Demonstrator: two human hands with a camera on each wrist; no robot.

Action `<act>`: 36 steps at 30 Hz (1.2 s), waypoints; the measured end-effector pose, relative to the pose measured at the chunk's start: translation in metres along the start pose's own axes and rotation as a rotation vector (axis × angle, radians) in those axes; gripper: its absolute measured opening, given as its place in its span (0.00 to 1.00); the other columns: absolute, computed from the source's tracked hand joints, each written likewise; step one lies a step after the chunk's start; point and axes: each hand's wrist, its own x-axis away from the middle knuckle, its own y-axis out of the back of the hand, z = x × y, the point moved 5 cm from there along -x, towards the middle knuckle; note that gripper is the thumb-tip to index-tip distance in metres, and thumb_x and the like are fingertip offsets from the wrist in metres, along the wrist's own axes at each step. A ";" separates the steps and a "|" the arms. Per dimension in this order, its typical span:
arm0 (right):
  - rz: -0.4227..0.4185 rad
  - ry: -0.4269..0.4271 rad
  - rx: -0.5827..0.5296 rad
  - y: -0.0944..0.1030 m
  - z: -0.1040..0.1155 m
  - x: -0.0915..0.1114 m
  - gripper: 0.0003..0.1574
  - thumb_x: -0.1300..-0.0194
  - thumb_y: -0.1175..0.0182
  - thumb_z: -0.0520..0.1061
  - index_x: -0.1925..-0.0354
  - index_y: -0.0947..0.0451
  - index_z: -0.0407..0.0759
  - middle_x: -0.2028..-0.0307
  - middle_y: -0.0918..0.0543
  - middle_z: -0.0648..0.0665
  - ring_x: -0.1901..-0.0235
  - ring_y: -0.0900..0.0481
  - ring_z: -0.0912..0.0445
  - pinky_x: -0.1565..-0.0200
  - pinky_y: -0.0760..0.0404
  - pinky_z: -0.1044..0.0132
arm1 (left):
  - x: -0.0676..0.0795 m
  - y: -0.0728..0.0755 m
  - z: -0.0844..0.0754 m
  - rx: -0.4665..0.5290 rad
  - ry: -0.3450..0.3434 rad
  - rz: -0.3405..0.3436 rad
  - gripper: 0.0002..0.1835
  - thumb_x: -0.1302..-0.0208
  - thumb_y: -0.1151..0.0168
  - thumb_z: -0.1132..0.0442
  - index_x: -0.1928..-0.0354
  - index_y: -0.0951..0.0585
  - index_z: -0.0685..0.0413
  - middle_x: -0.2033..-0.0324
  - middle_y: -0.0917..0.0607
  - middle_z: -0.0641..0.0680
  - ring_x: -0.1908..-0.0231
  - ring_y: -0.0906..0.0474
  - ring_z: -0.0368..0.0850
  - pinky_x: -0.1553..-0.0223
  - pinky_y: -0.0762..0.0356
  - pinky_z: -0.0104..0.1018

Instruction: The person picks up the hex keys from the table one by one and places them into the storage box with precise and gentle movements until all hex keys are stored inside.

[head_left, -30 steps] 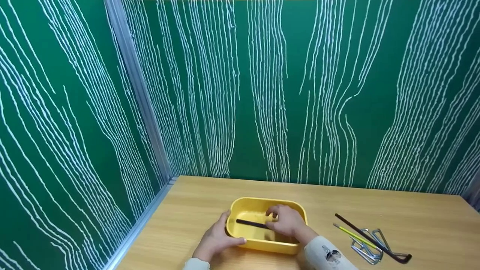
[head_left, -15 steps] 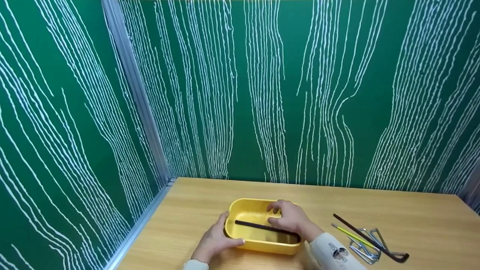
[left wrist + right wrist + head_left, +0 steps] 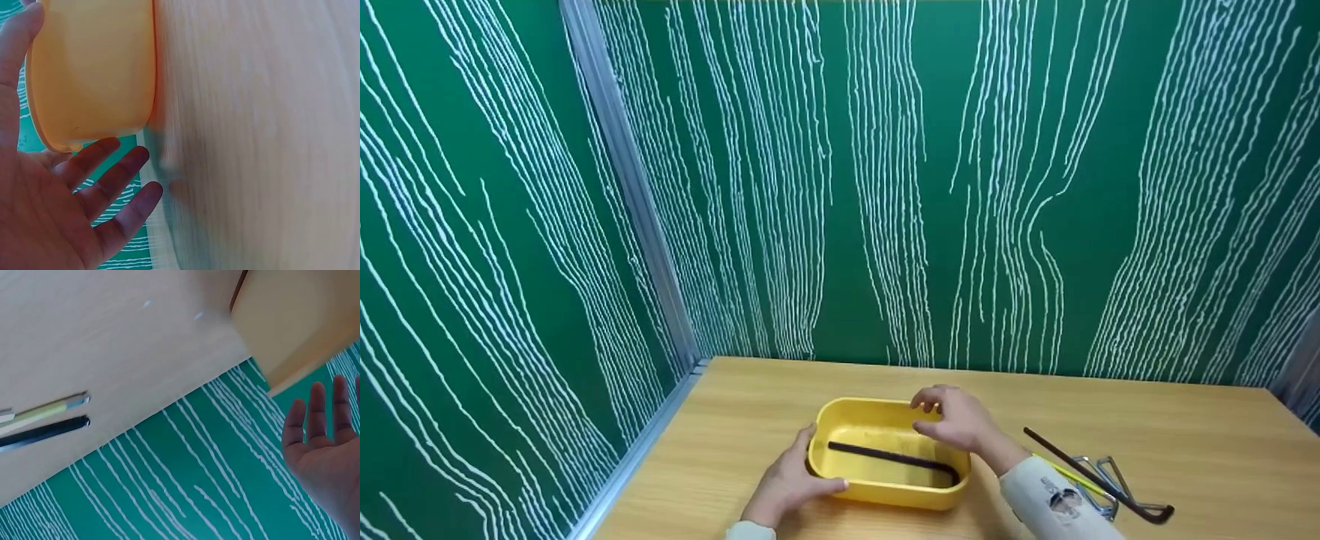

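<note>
Head view gives us the relation that counts: the bent black rod lies inside the yellow tray, below the right hand and off to its left. We see the rod's long axis run crosswise between the two hands, its straight tip toward the left hand, its bend nearer the right hand, which we judge the better placed for that end. Above the tray's far right corner, the right hand holds nothing, its fingers loosely bent. The left hand steadies the tray's left end, thumb along the near wall. Left wrist view shows us what the head camera hides: that hand's fingers spread beside the outer wall, though the rod is out of sight there. Right wrist view lets us see the lime rod's tip, which the sleeve partly covers from above.
</note>
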 end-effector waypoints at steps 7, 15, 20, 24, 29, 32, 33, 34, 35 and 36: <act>-0.003 -0.006 0.002 0.013 -0.016 0.004 0.17 0.55 0.38 0.57 0.64 0.25 0.56 0.68 0.24 0.50 0.68 0.29 0.55 0.67 0.30 0.64 | 0.000 -0.002 0.000 -0.004 0.001 -0.006 0.61 0.81 0.32 0.30 0.36 0.46 0.36 0.40 0.34 0.51 0.43 0.37 0.48 0.43 0.43 0.53; 0.001 -0.050 0.073 0.032 -0.035 0.012 0.17 0.54 0.38 0.56 0.64 0.24 0.53 0.69 0.24 0.49 0.71 0.31 0.56 0.71 0.32 0.65 | 0.000 -0.005 0.002 0.029 0.003 -0.004 0.61 0.82 0.31 0.31 0.36 0.46 0.36 0.40 0.34 0.51 0.42 0.37 0.48 0.42 0.44 0.53; -0.003 -0.111 0.052 0.046 -0.044 0.019 0.15 0.53 0.38 0.57 0.65 0.25 0.57 0.70 0.24 0.49 0.73 0.31 0.57 0.73 0.31 0.66 | 0.000 -0.004 0.002 0.046 0.010 -0.006 0.60 0.80 0.30 0.33 0.36 0.46 0.36 0.40 0.35 0.51 0.42 0.38 0.49 0.42 0.45 0.54; -0.013 -0.081 0.051 0.054 -0.049 0.026 0.14 0.54 0.38 0.56 0.66 0.25 0.56 0.72 0.24 0.49 0.75 0.31 0.58 0.75 0.31 0.66 | 0.001 -0.002 0.001 0.020 -0.041 -0.012 0.59 0.77 0.31 0.33 0.36 0.46 0.37 0.41 0.32 0.52 0.43 0.37 0.49 0.43 0.43 0.52; -0.012 -0.076 0.083 0.060 -0.061 0.036 0.14 0.54 0.37 0.55 0.67 0.25 0.56 0.74 0.24 0.50 0.77 0.31 0.58 0.78 0.32 0.66 | 0.000 -0.003 0.001 0.030 -0.027 -0.005 0.59 0.78 0.31 0.33 0.36 0.46 0.36 0.41 0.33 0.51 0.42 0.37 0.48 0.43 0.43 0.53; -0.005 -0.100 0.120 0.062 -0.070 0.043 0.14 0.54 0.38 0.57 0.67 0.25 0.56 0.75 0.25 0.50 0.78 0.32 0.59 0.78 0.33 0.66 | 0.000 -0.003 0.001 0.047 -0.014 -0.001 0.60 0.80 0.31 0.33 0.36 0.45 0.35 0.41 0.33 0.50 0.42 0.37 0.48 0.42 0.44 0.53; 0.000 -0.105 0.131 0.063 -0.072 0.045 0.15 0.54 0.38 0.58 0.67 0.25 0.56 0.75 0.24 0.50 0.78 0.32 0.59 0.78 0.34 0.66 | 0.000 -0.003 0.001 0.049 -0.013 -0.002 0.60 0.80 0.31 0.32 0.36 0.45 0.36 0.41 0.33 0.50 0.42 0.37 0.48 0.43 0.44 0.53; 0.006 -0.117 0.140 0.064 -0.075 0.047 0.16 0.55 0.38 0.59 0.67 0.25 0.56 0.75 0.25 0.50 0.78 0.32 0.59 0.77 0.34 0.66 | 0.000 -0.003 0.001 0.049 -0.012 -0.002 0.60 0.80 0.31 0.32 0.36 0.45 0.36 0.41 0.33 0.50 0.42 0.37 0.47 0.42 0.44 0.53; 0.015 -0.129 0.144 0.064 -0.078 0.049 0.16 0.55 0.38 0.59 0.67 0.25 0.56 0.75 0.25 0.50 0.78 0.32 0.59 0.77 0.34 0.66 | 0.000 -0.003 0.002 0.047 -0.010 -0.003 0.60 0.80 0.31 0.32 0.36 0.45 0.36 0.41 0.33 0.50 0.43 0.37 0.47 0.42 0.44 0.53; 0.023 -0.141 0.148 0.064 -0.080 0.052 0.16 0.55 0.38 0.60 0.67 0.25 0.56 0.75 0.25 0.51 0.78 0.32 0.59 0.77 0.34 0.66 | 0.000 -0.002 0.002 0.044 -0.009 -0.005 0.60 0.81 0.31 0.32 0.36 0.45 0.36 0.41 0.33 0.50 0.43 0.37 0.47 0.42 0.44 0.53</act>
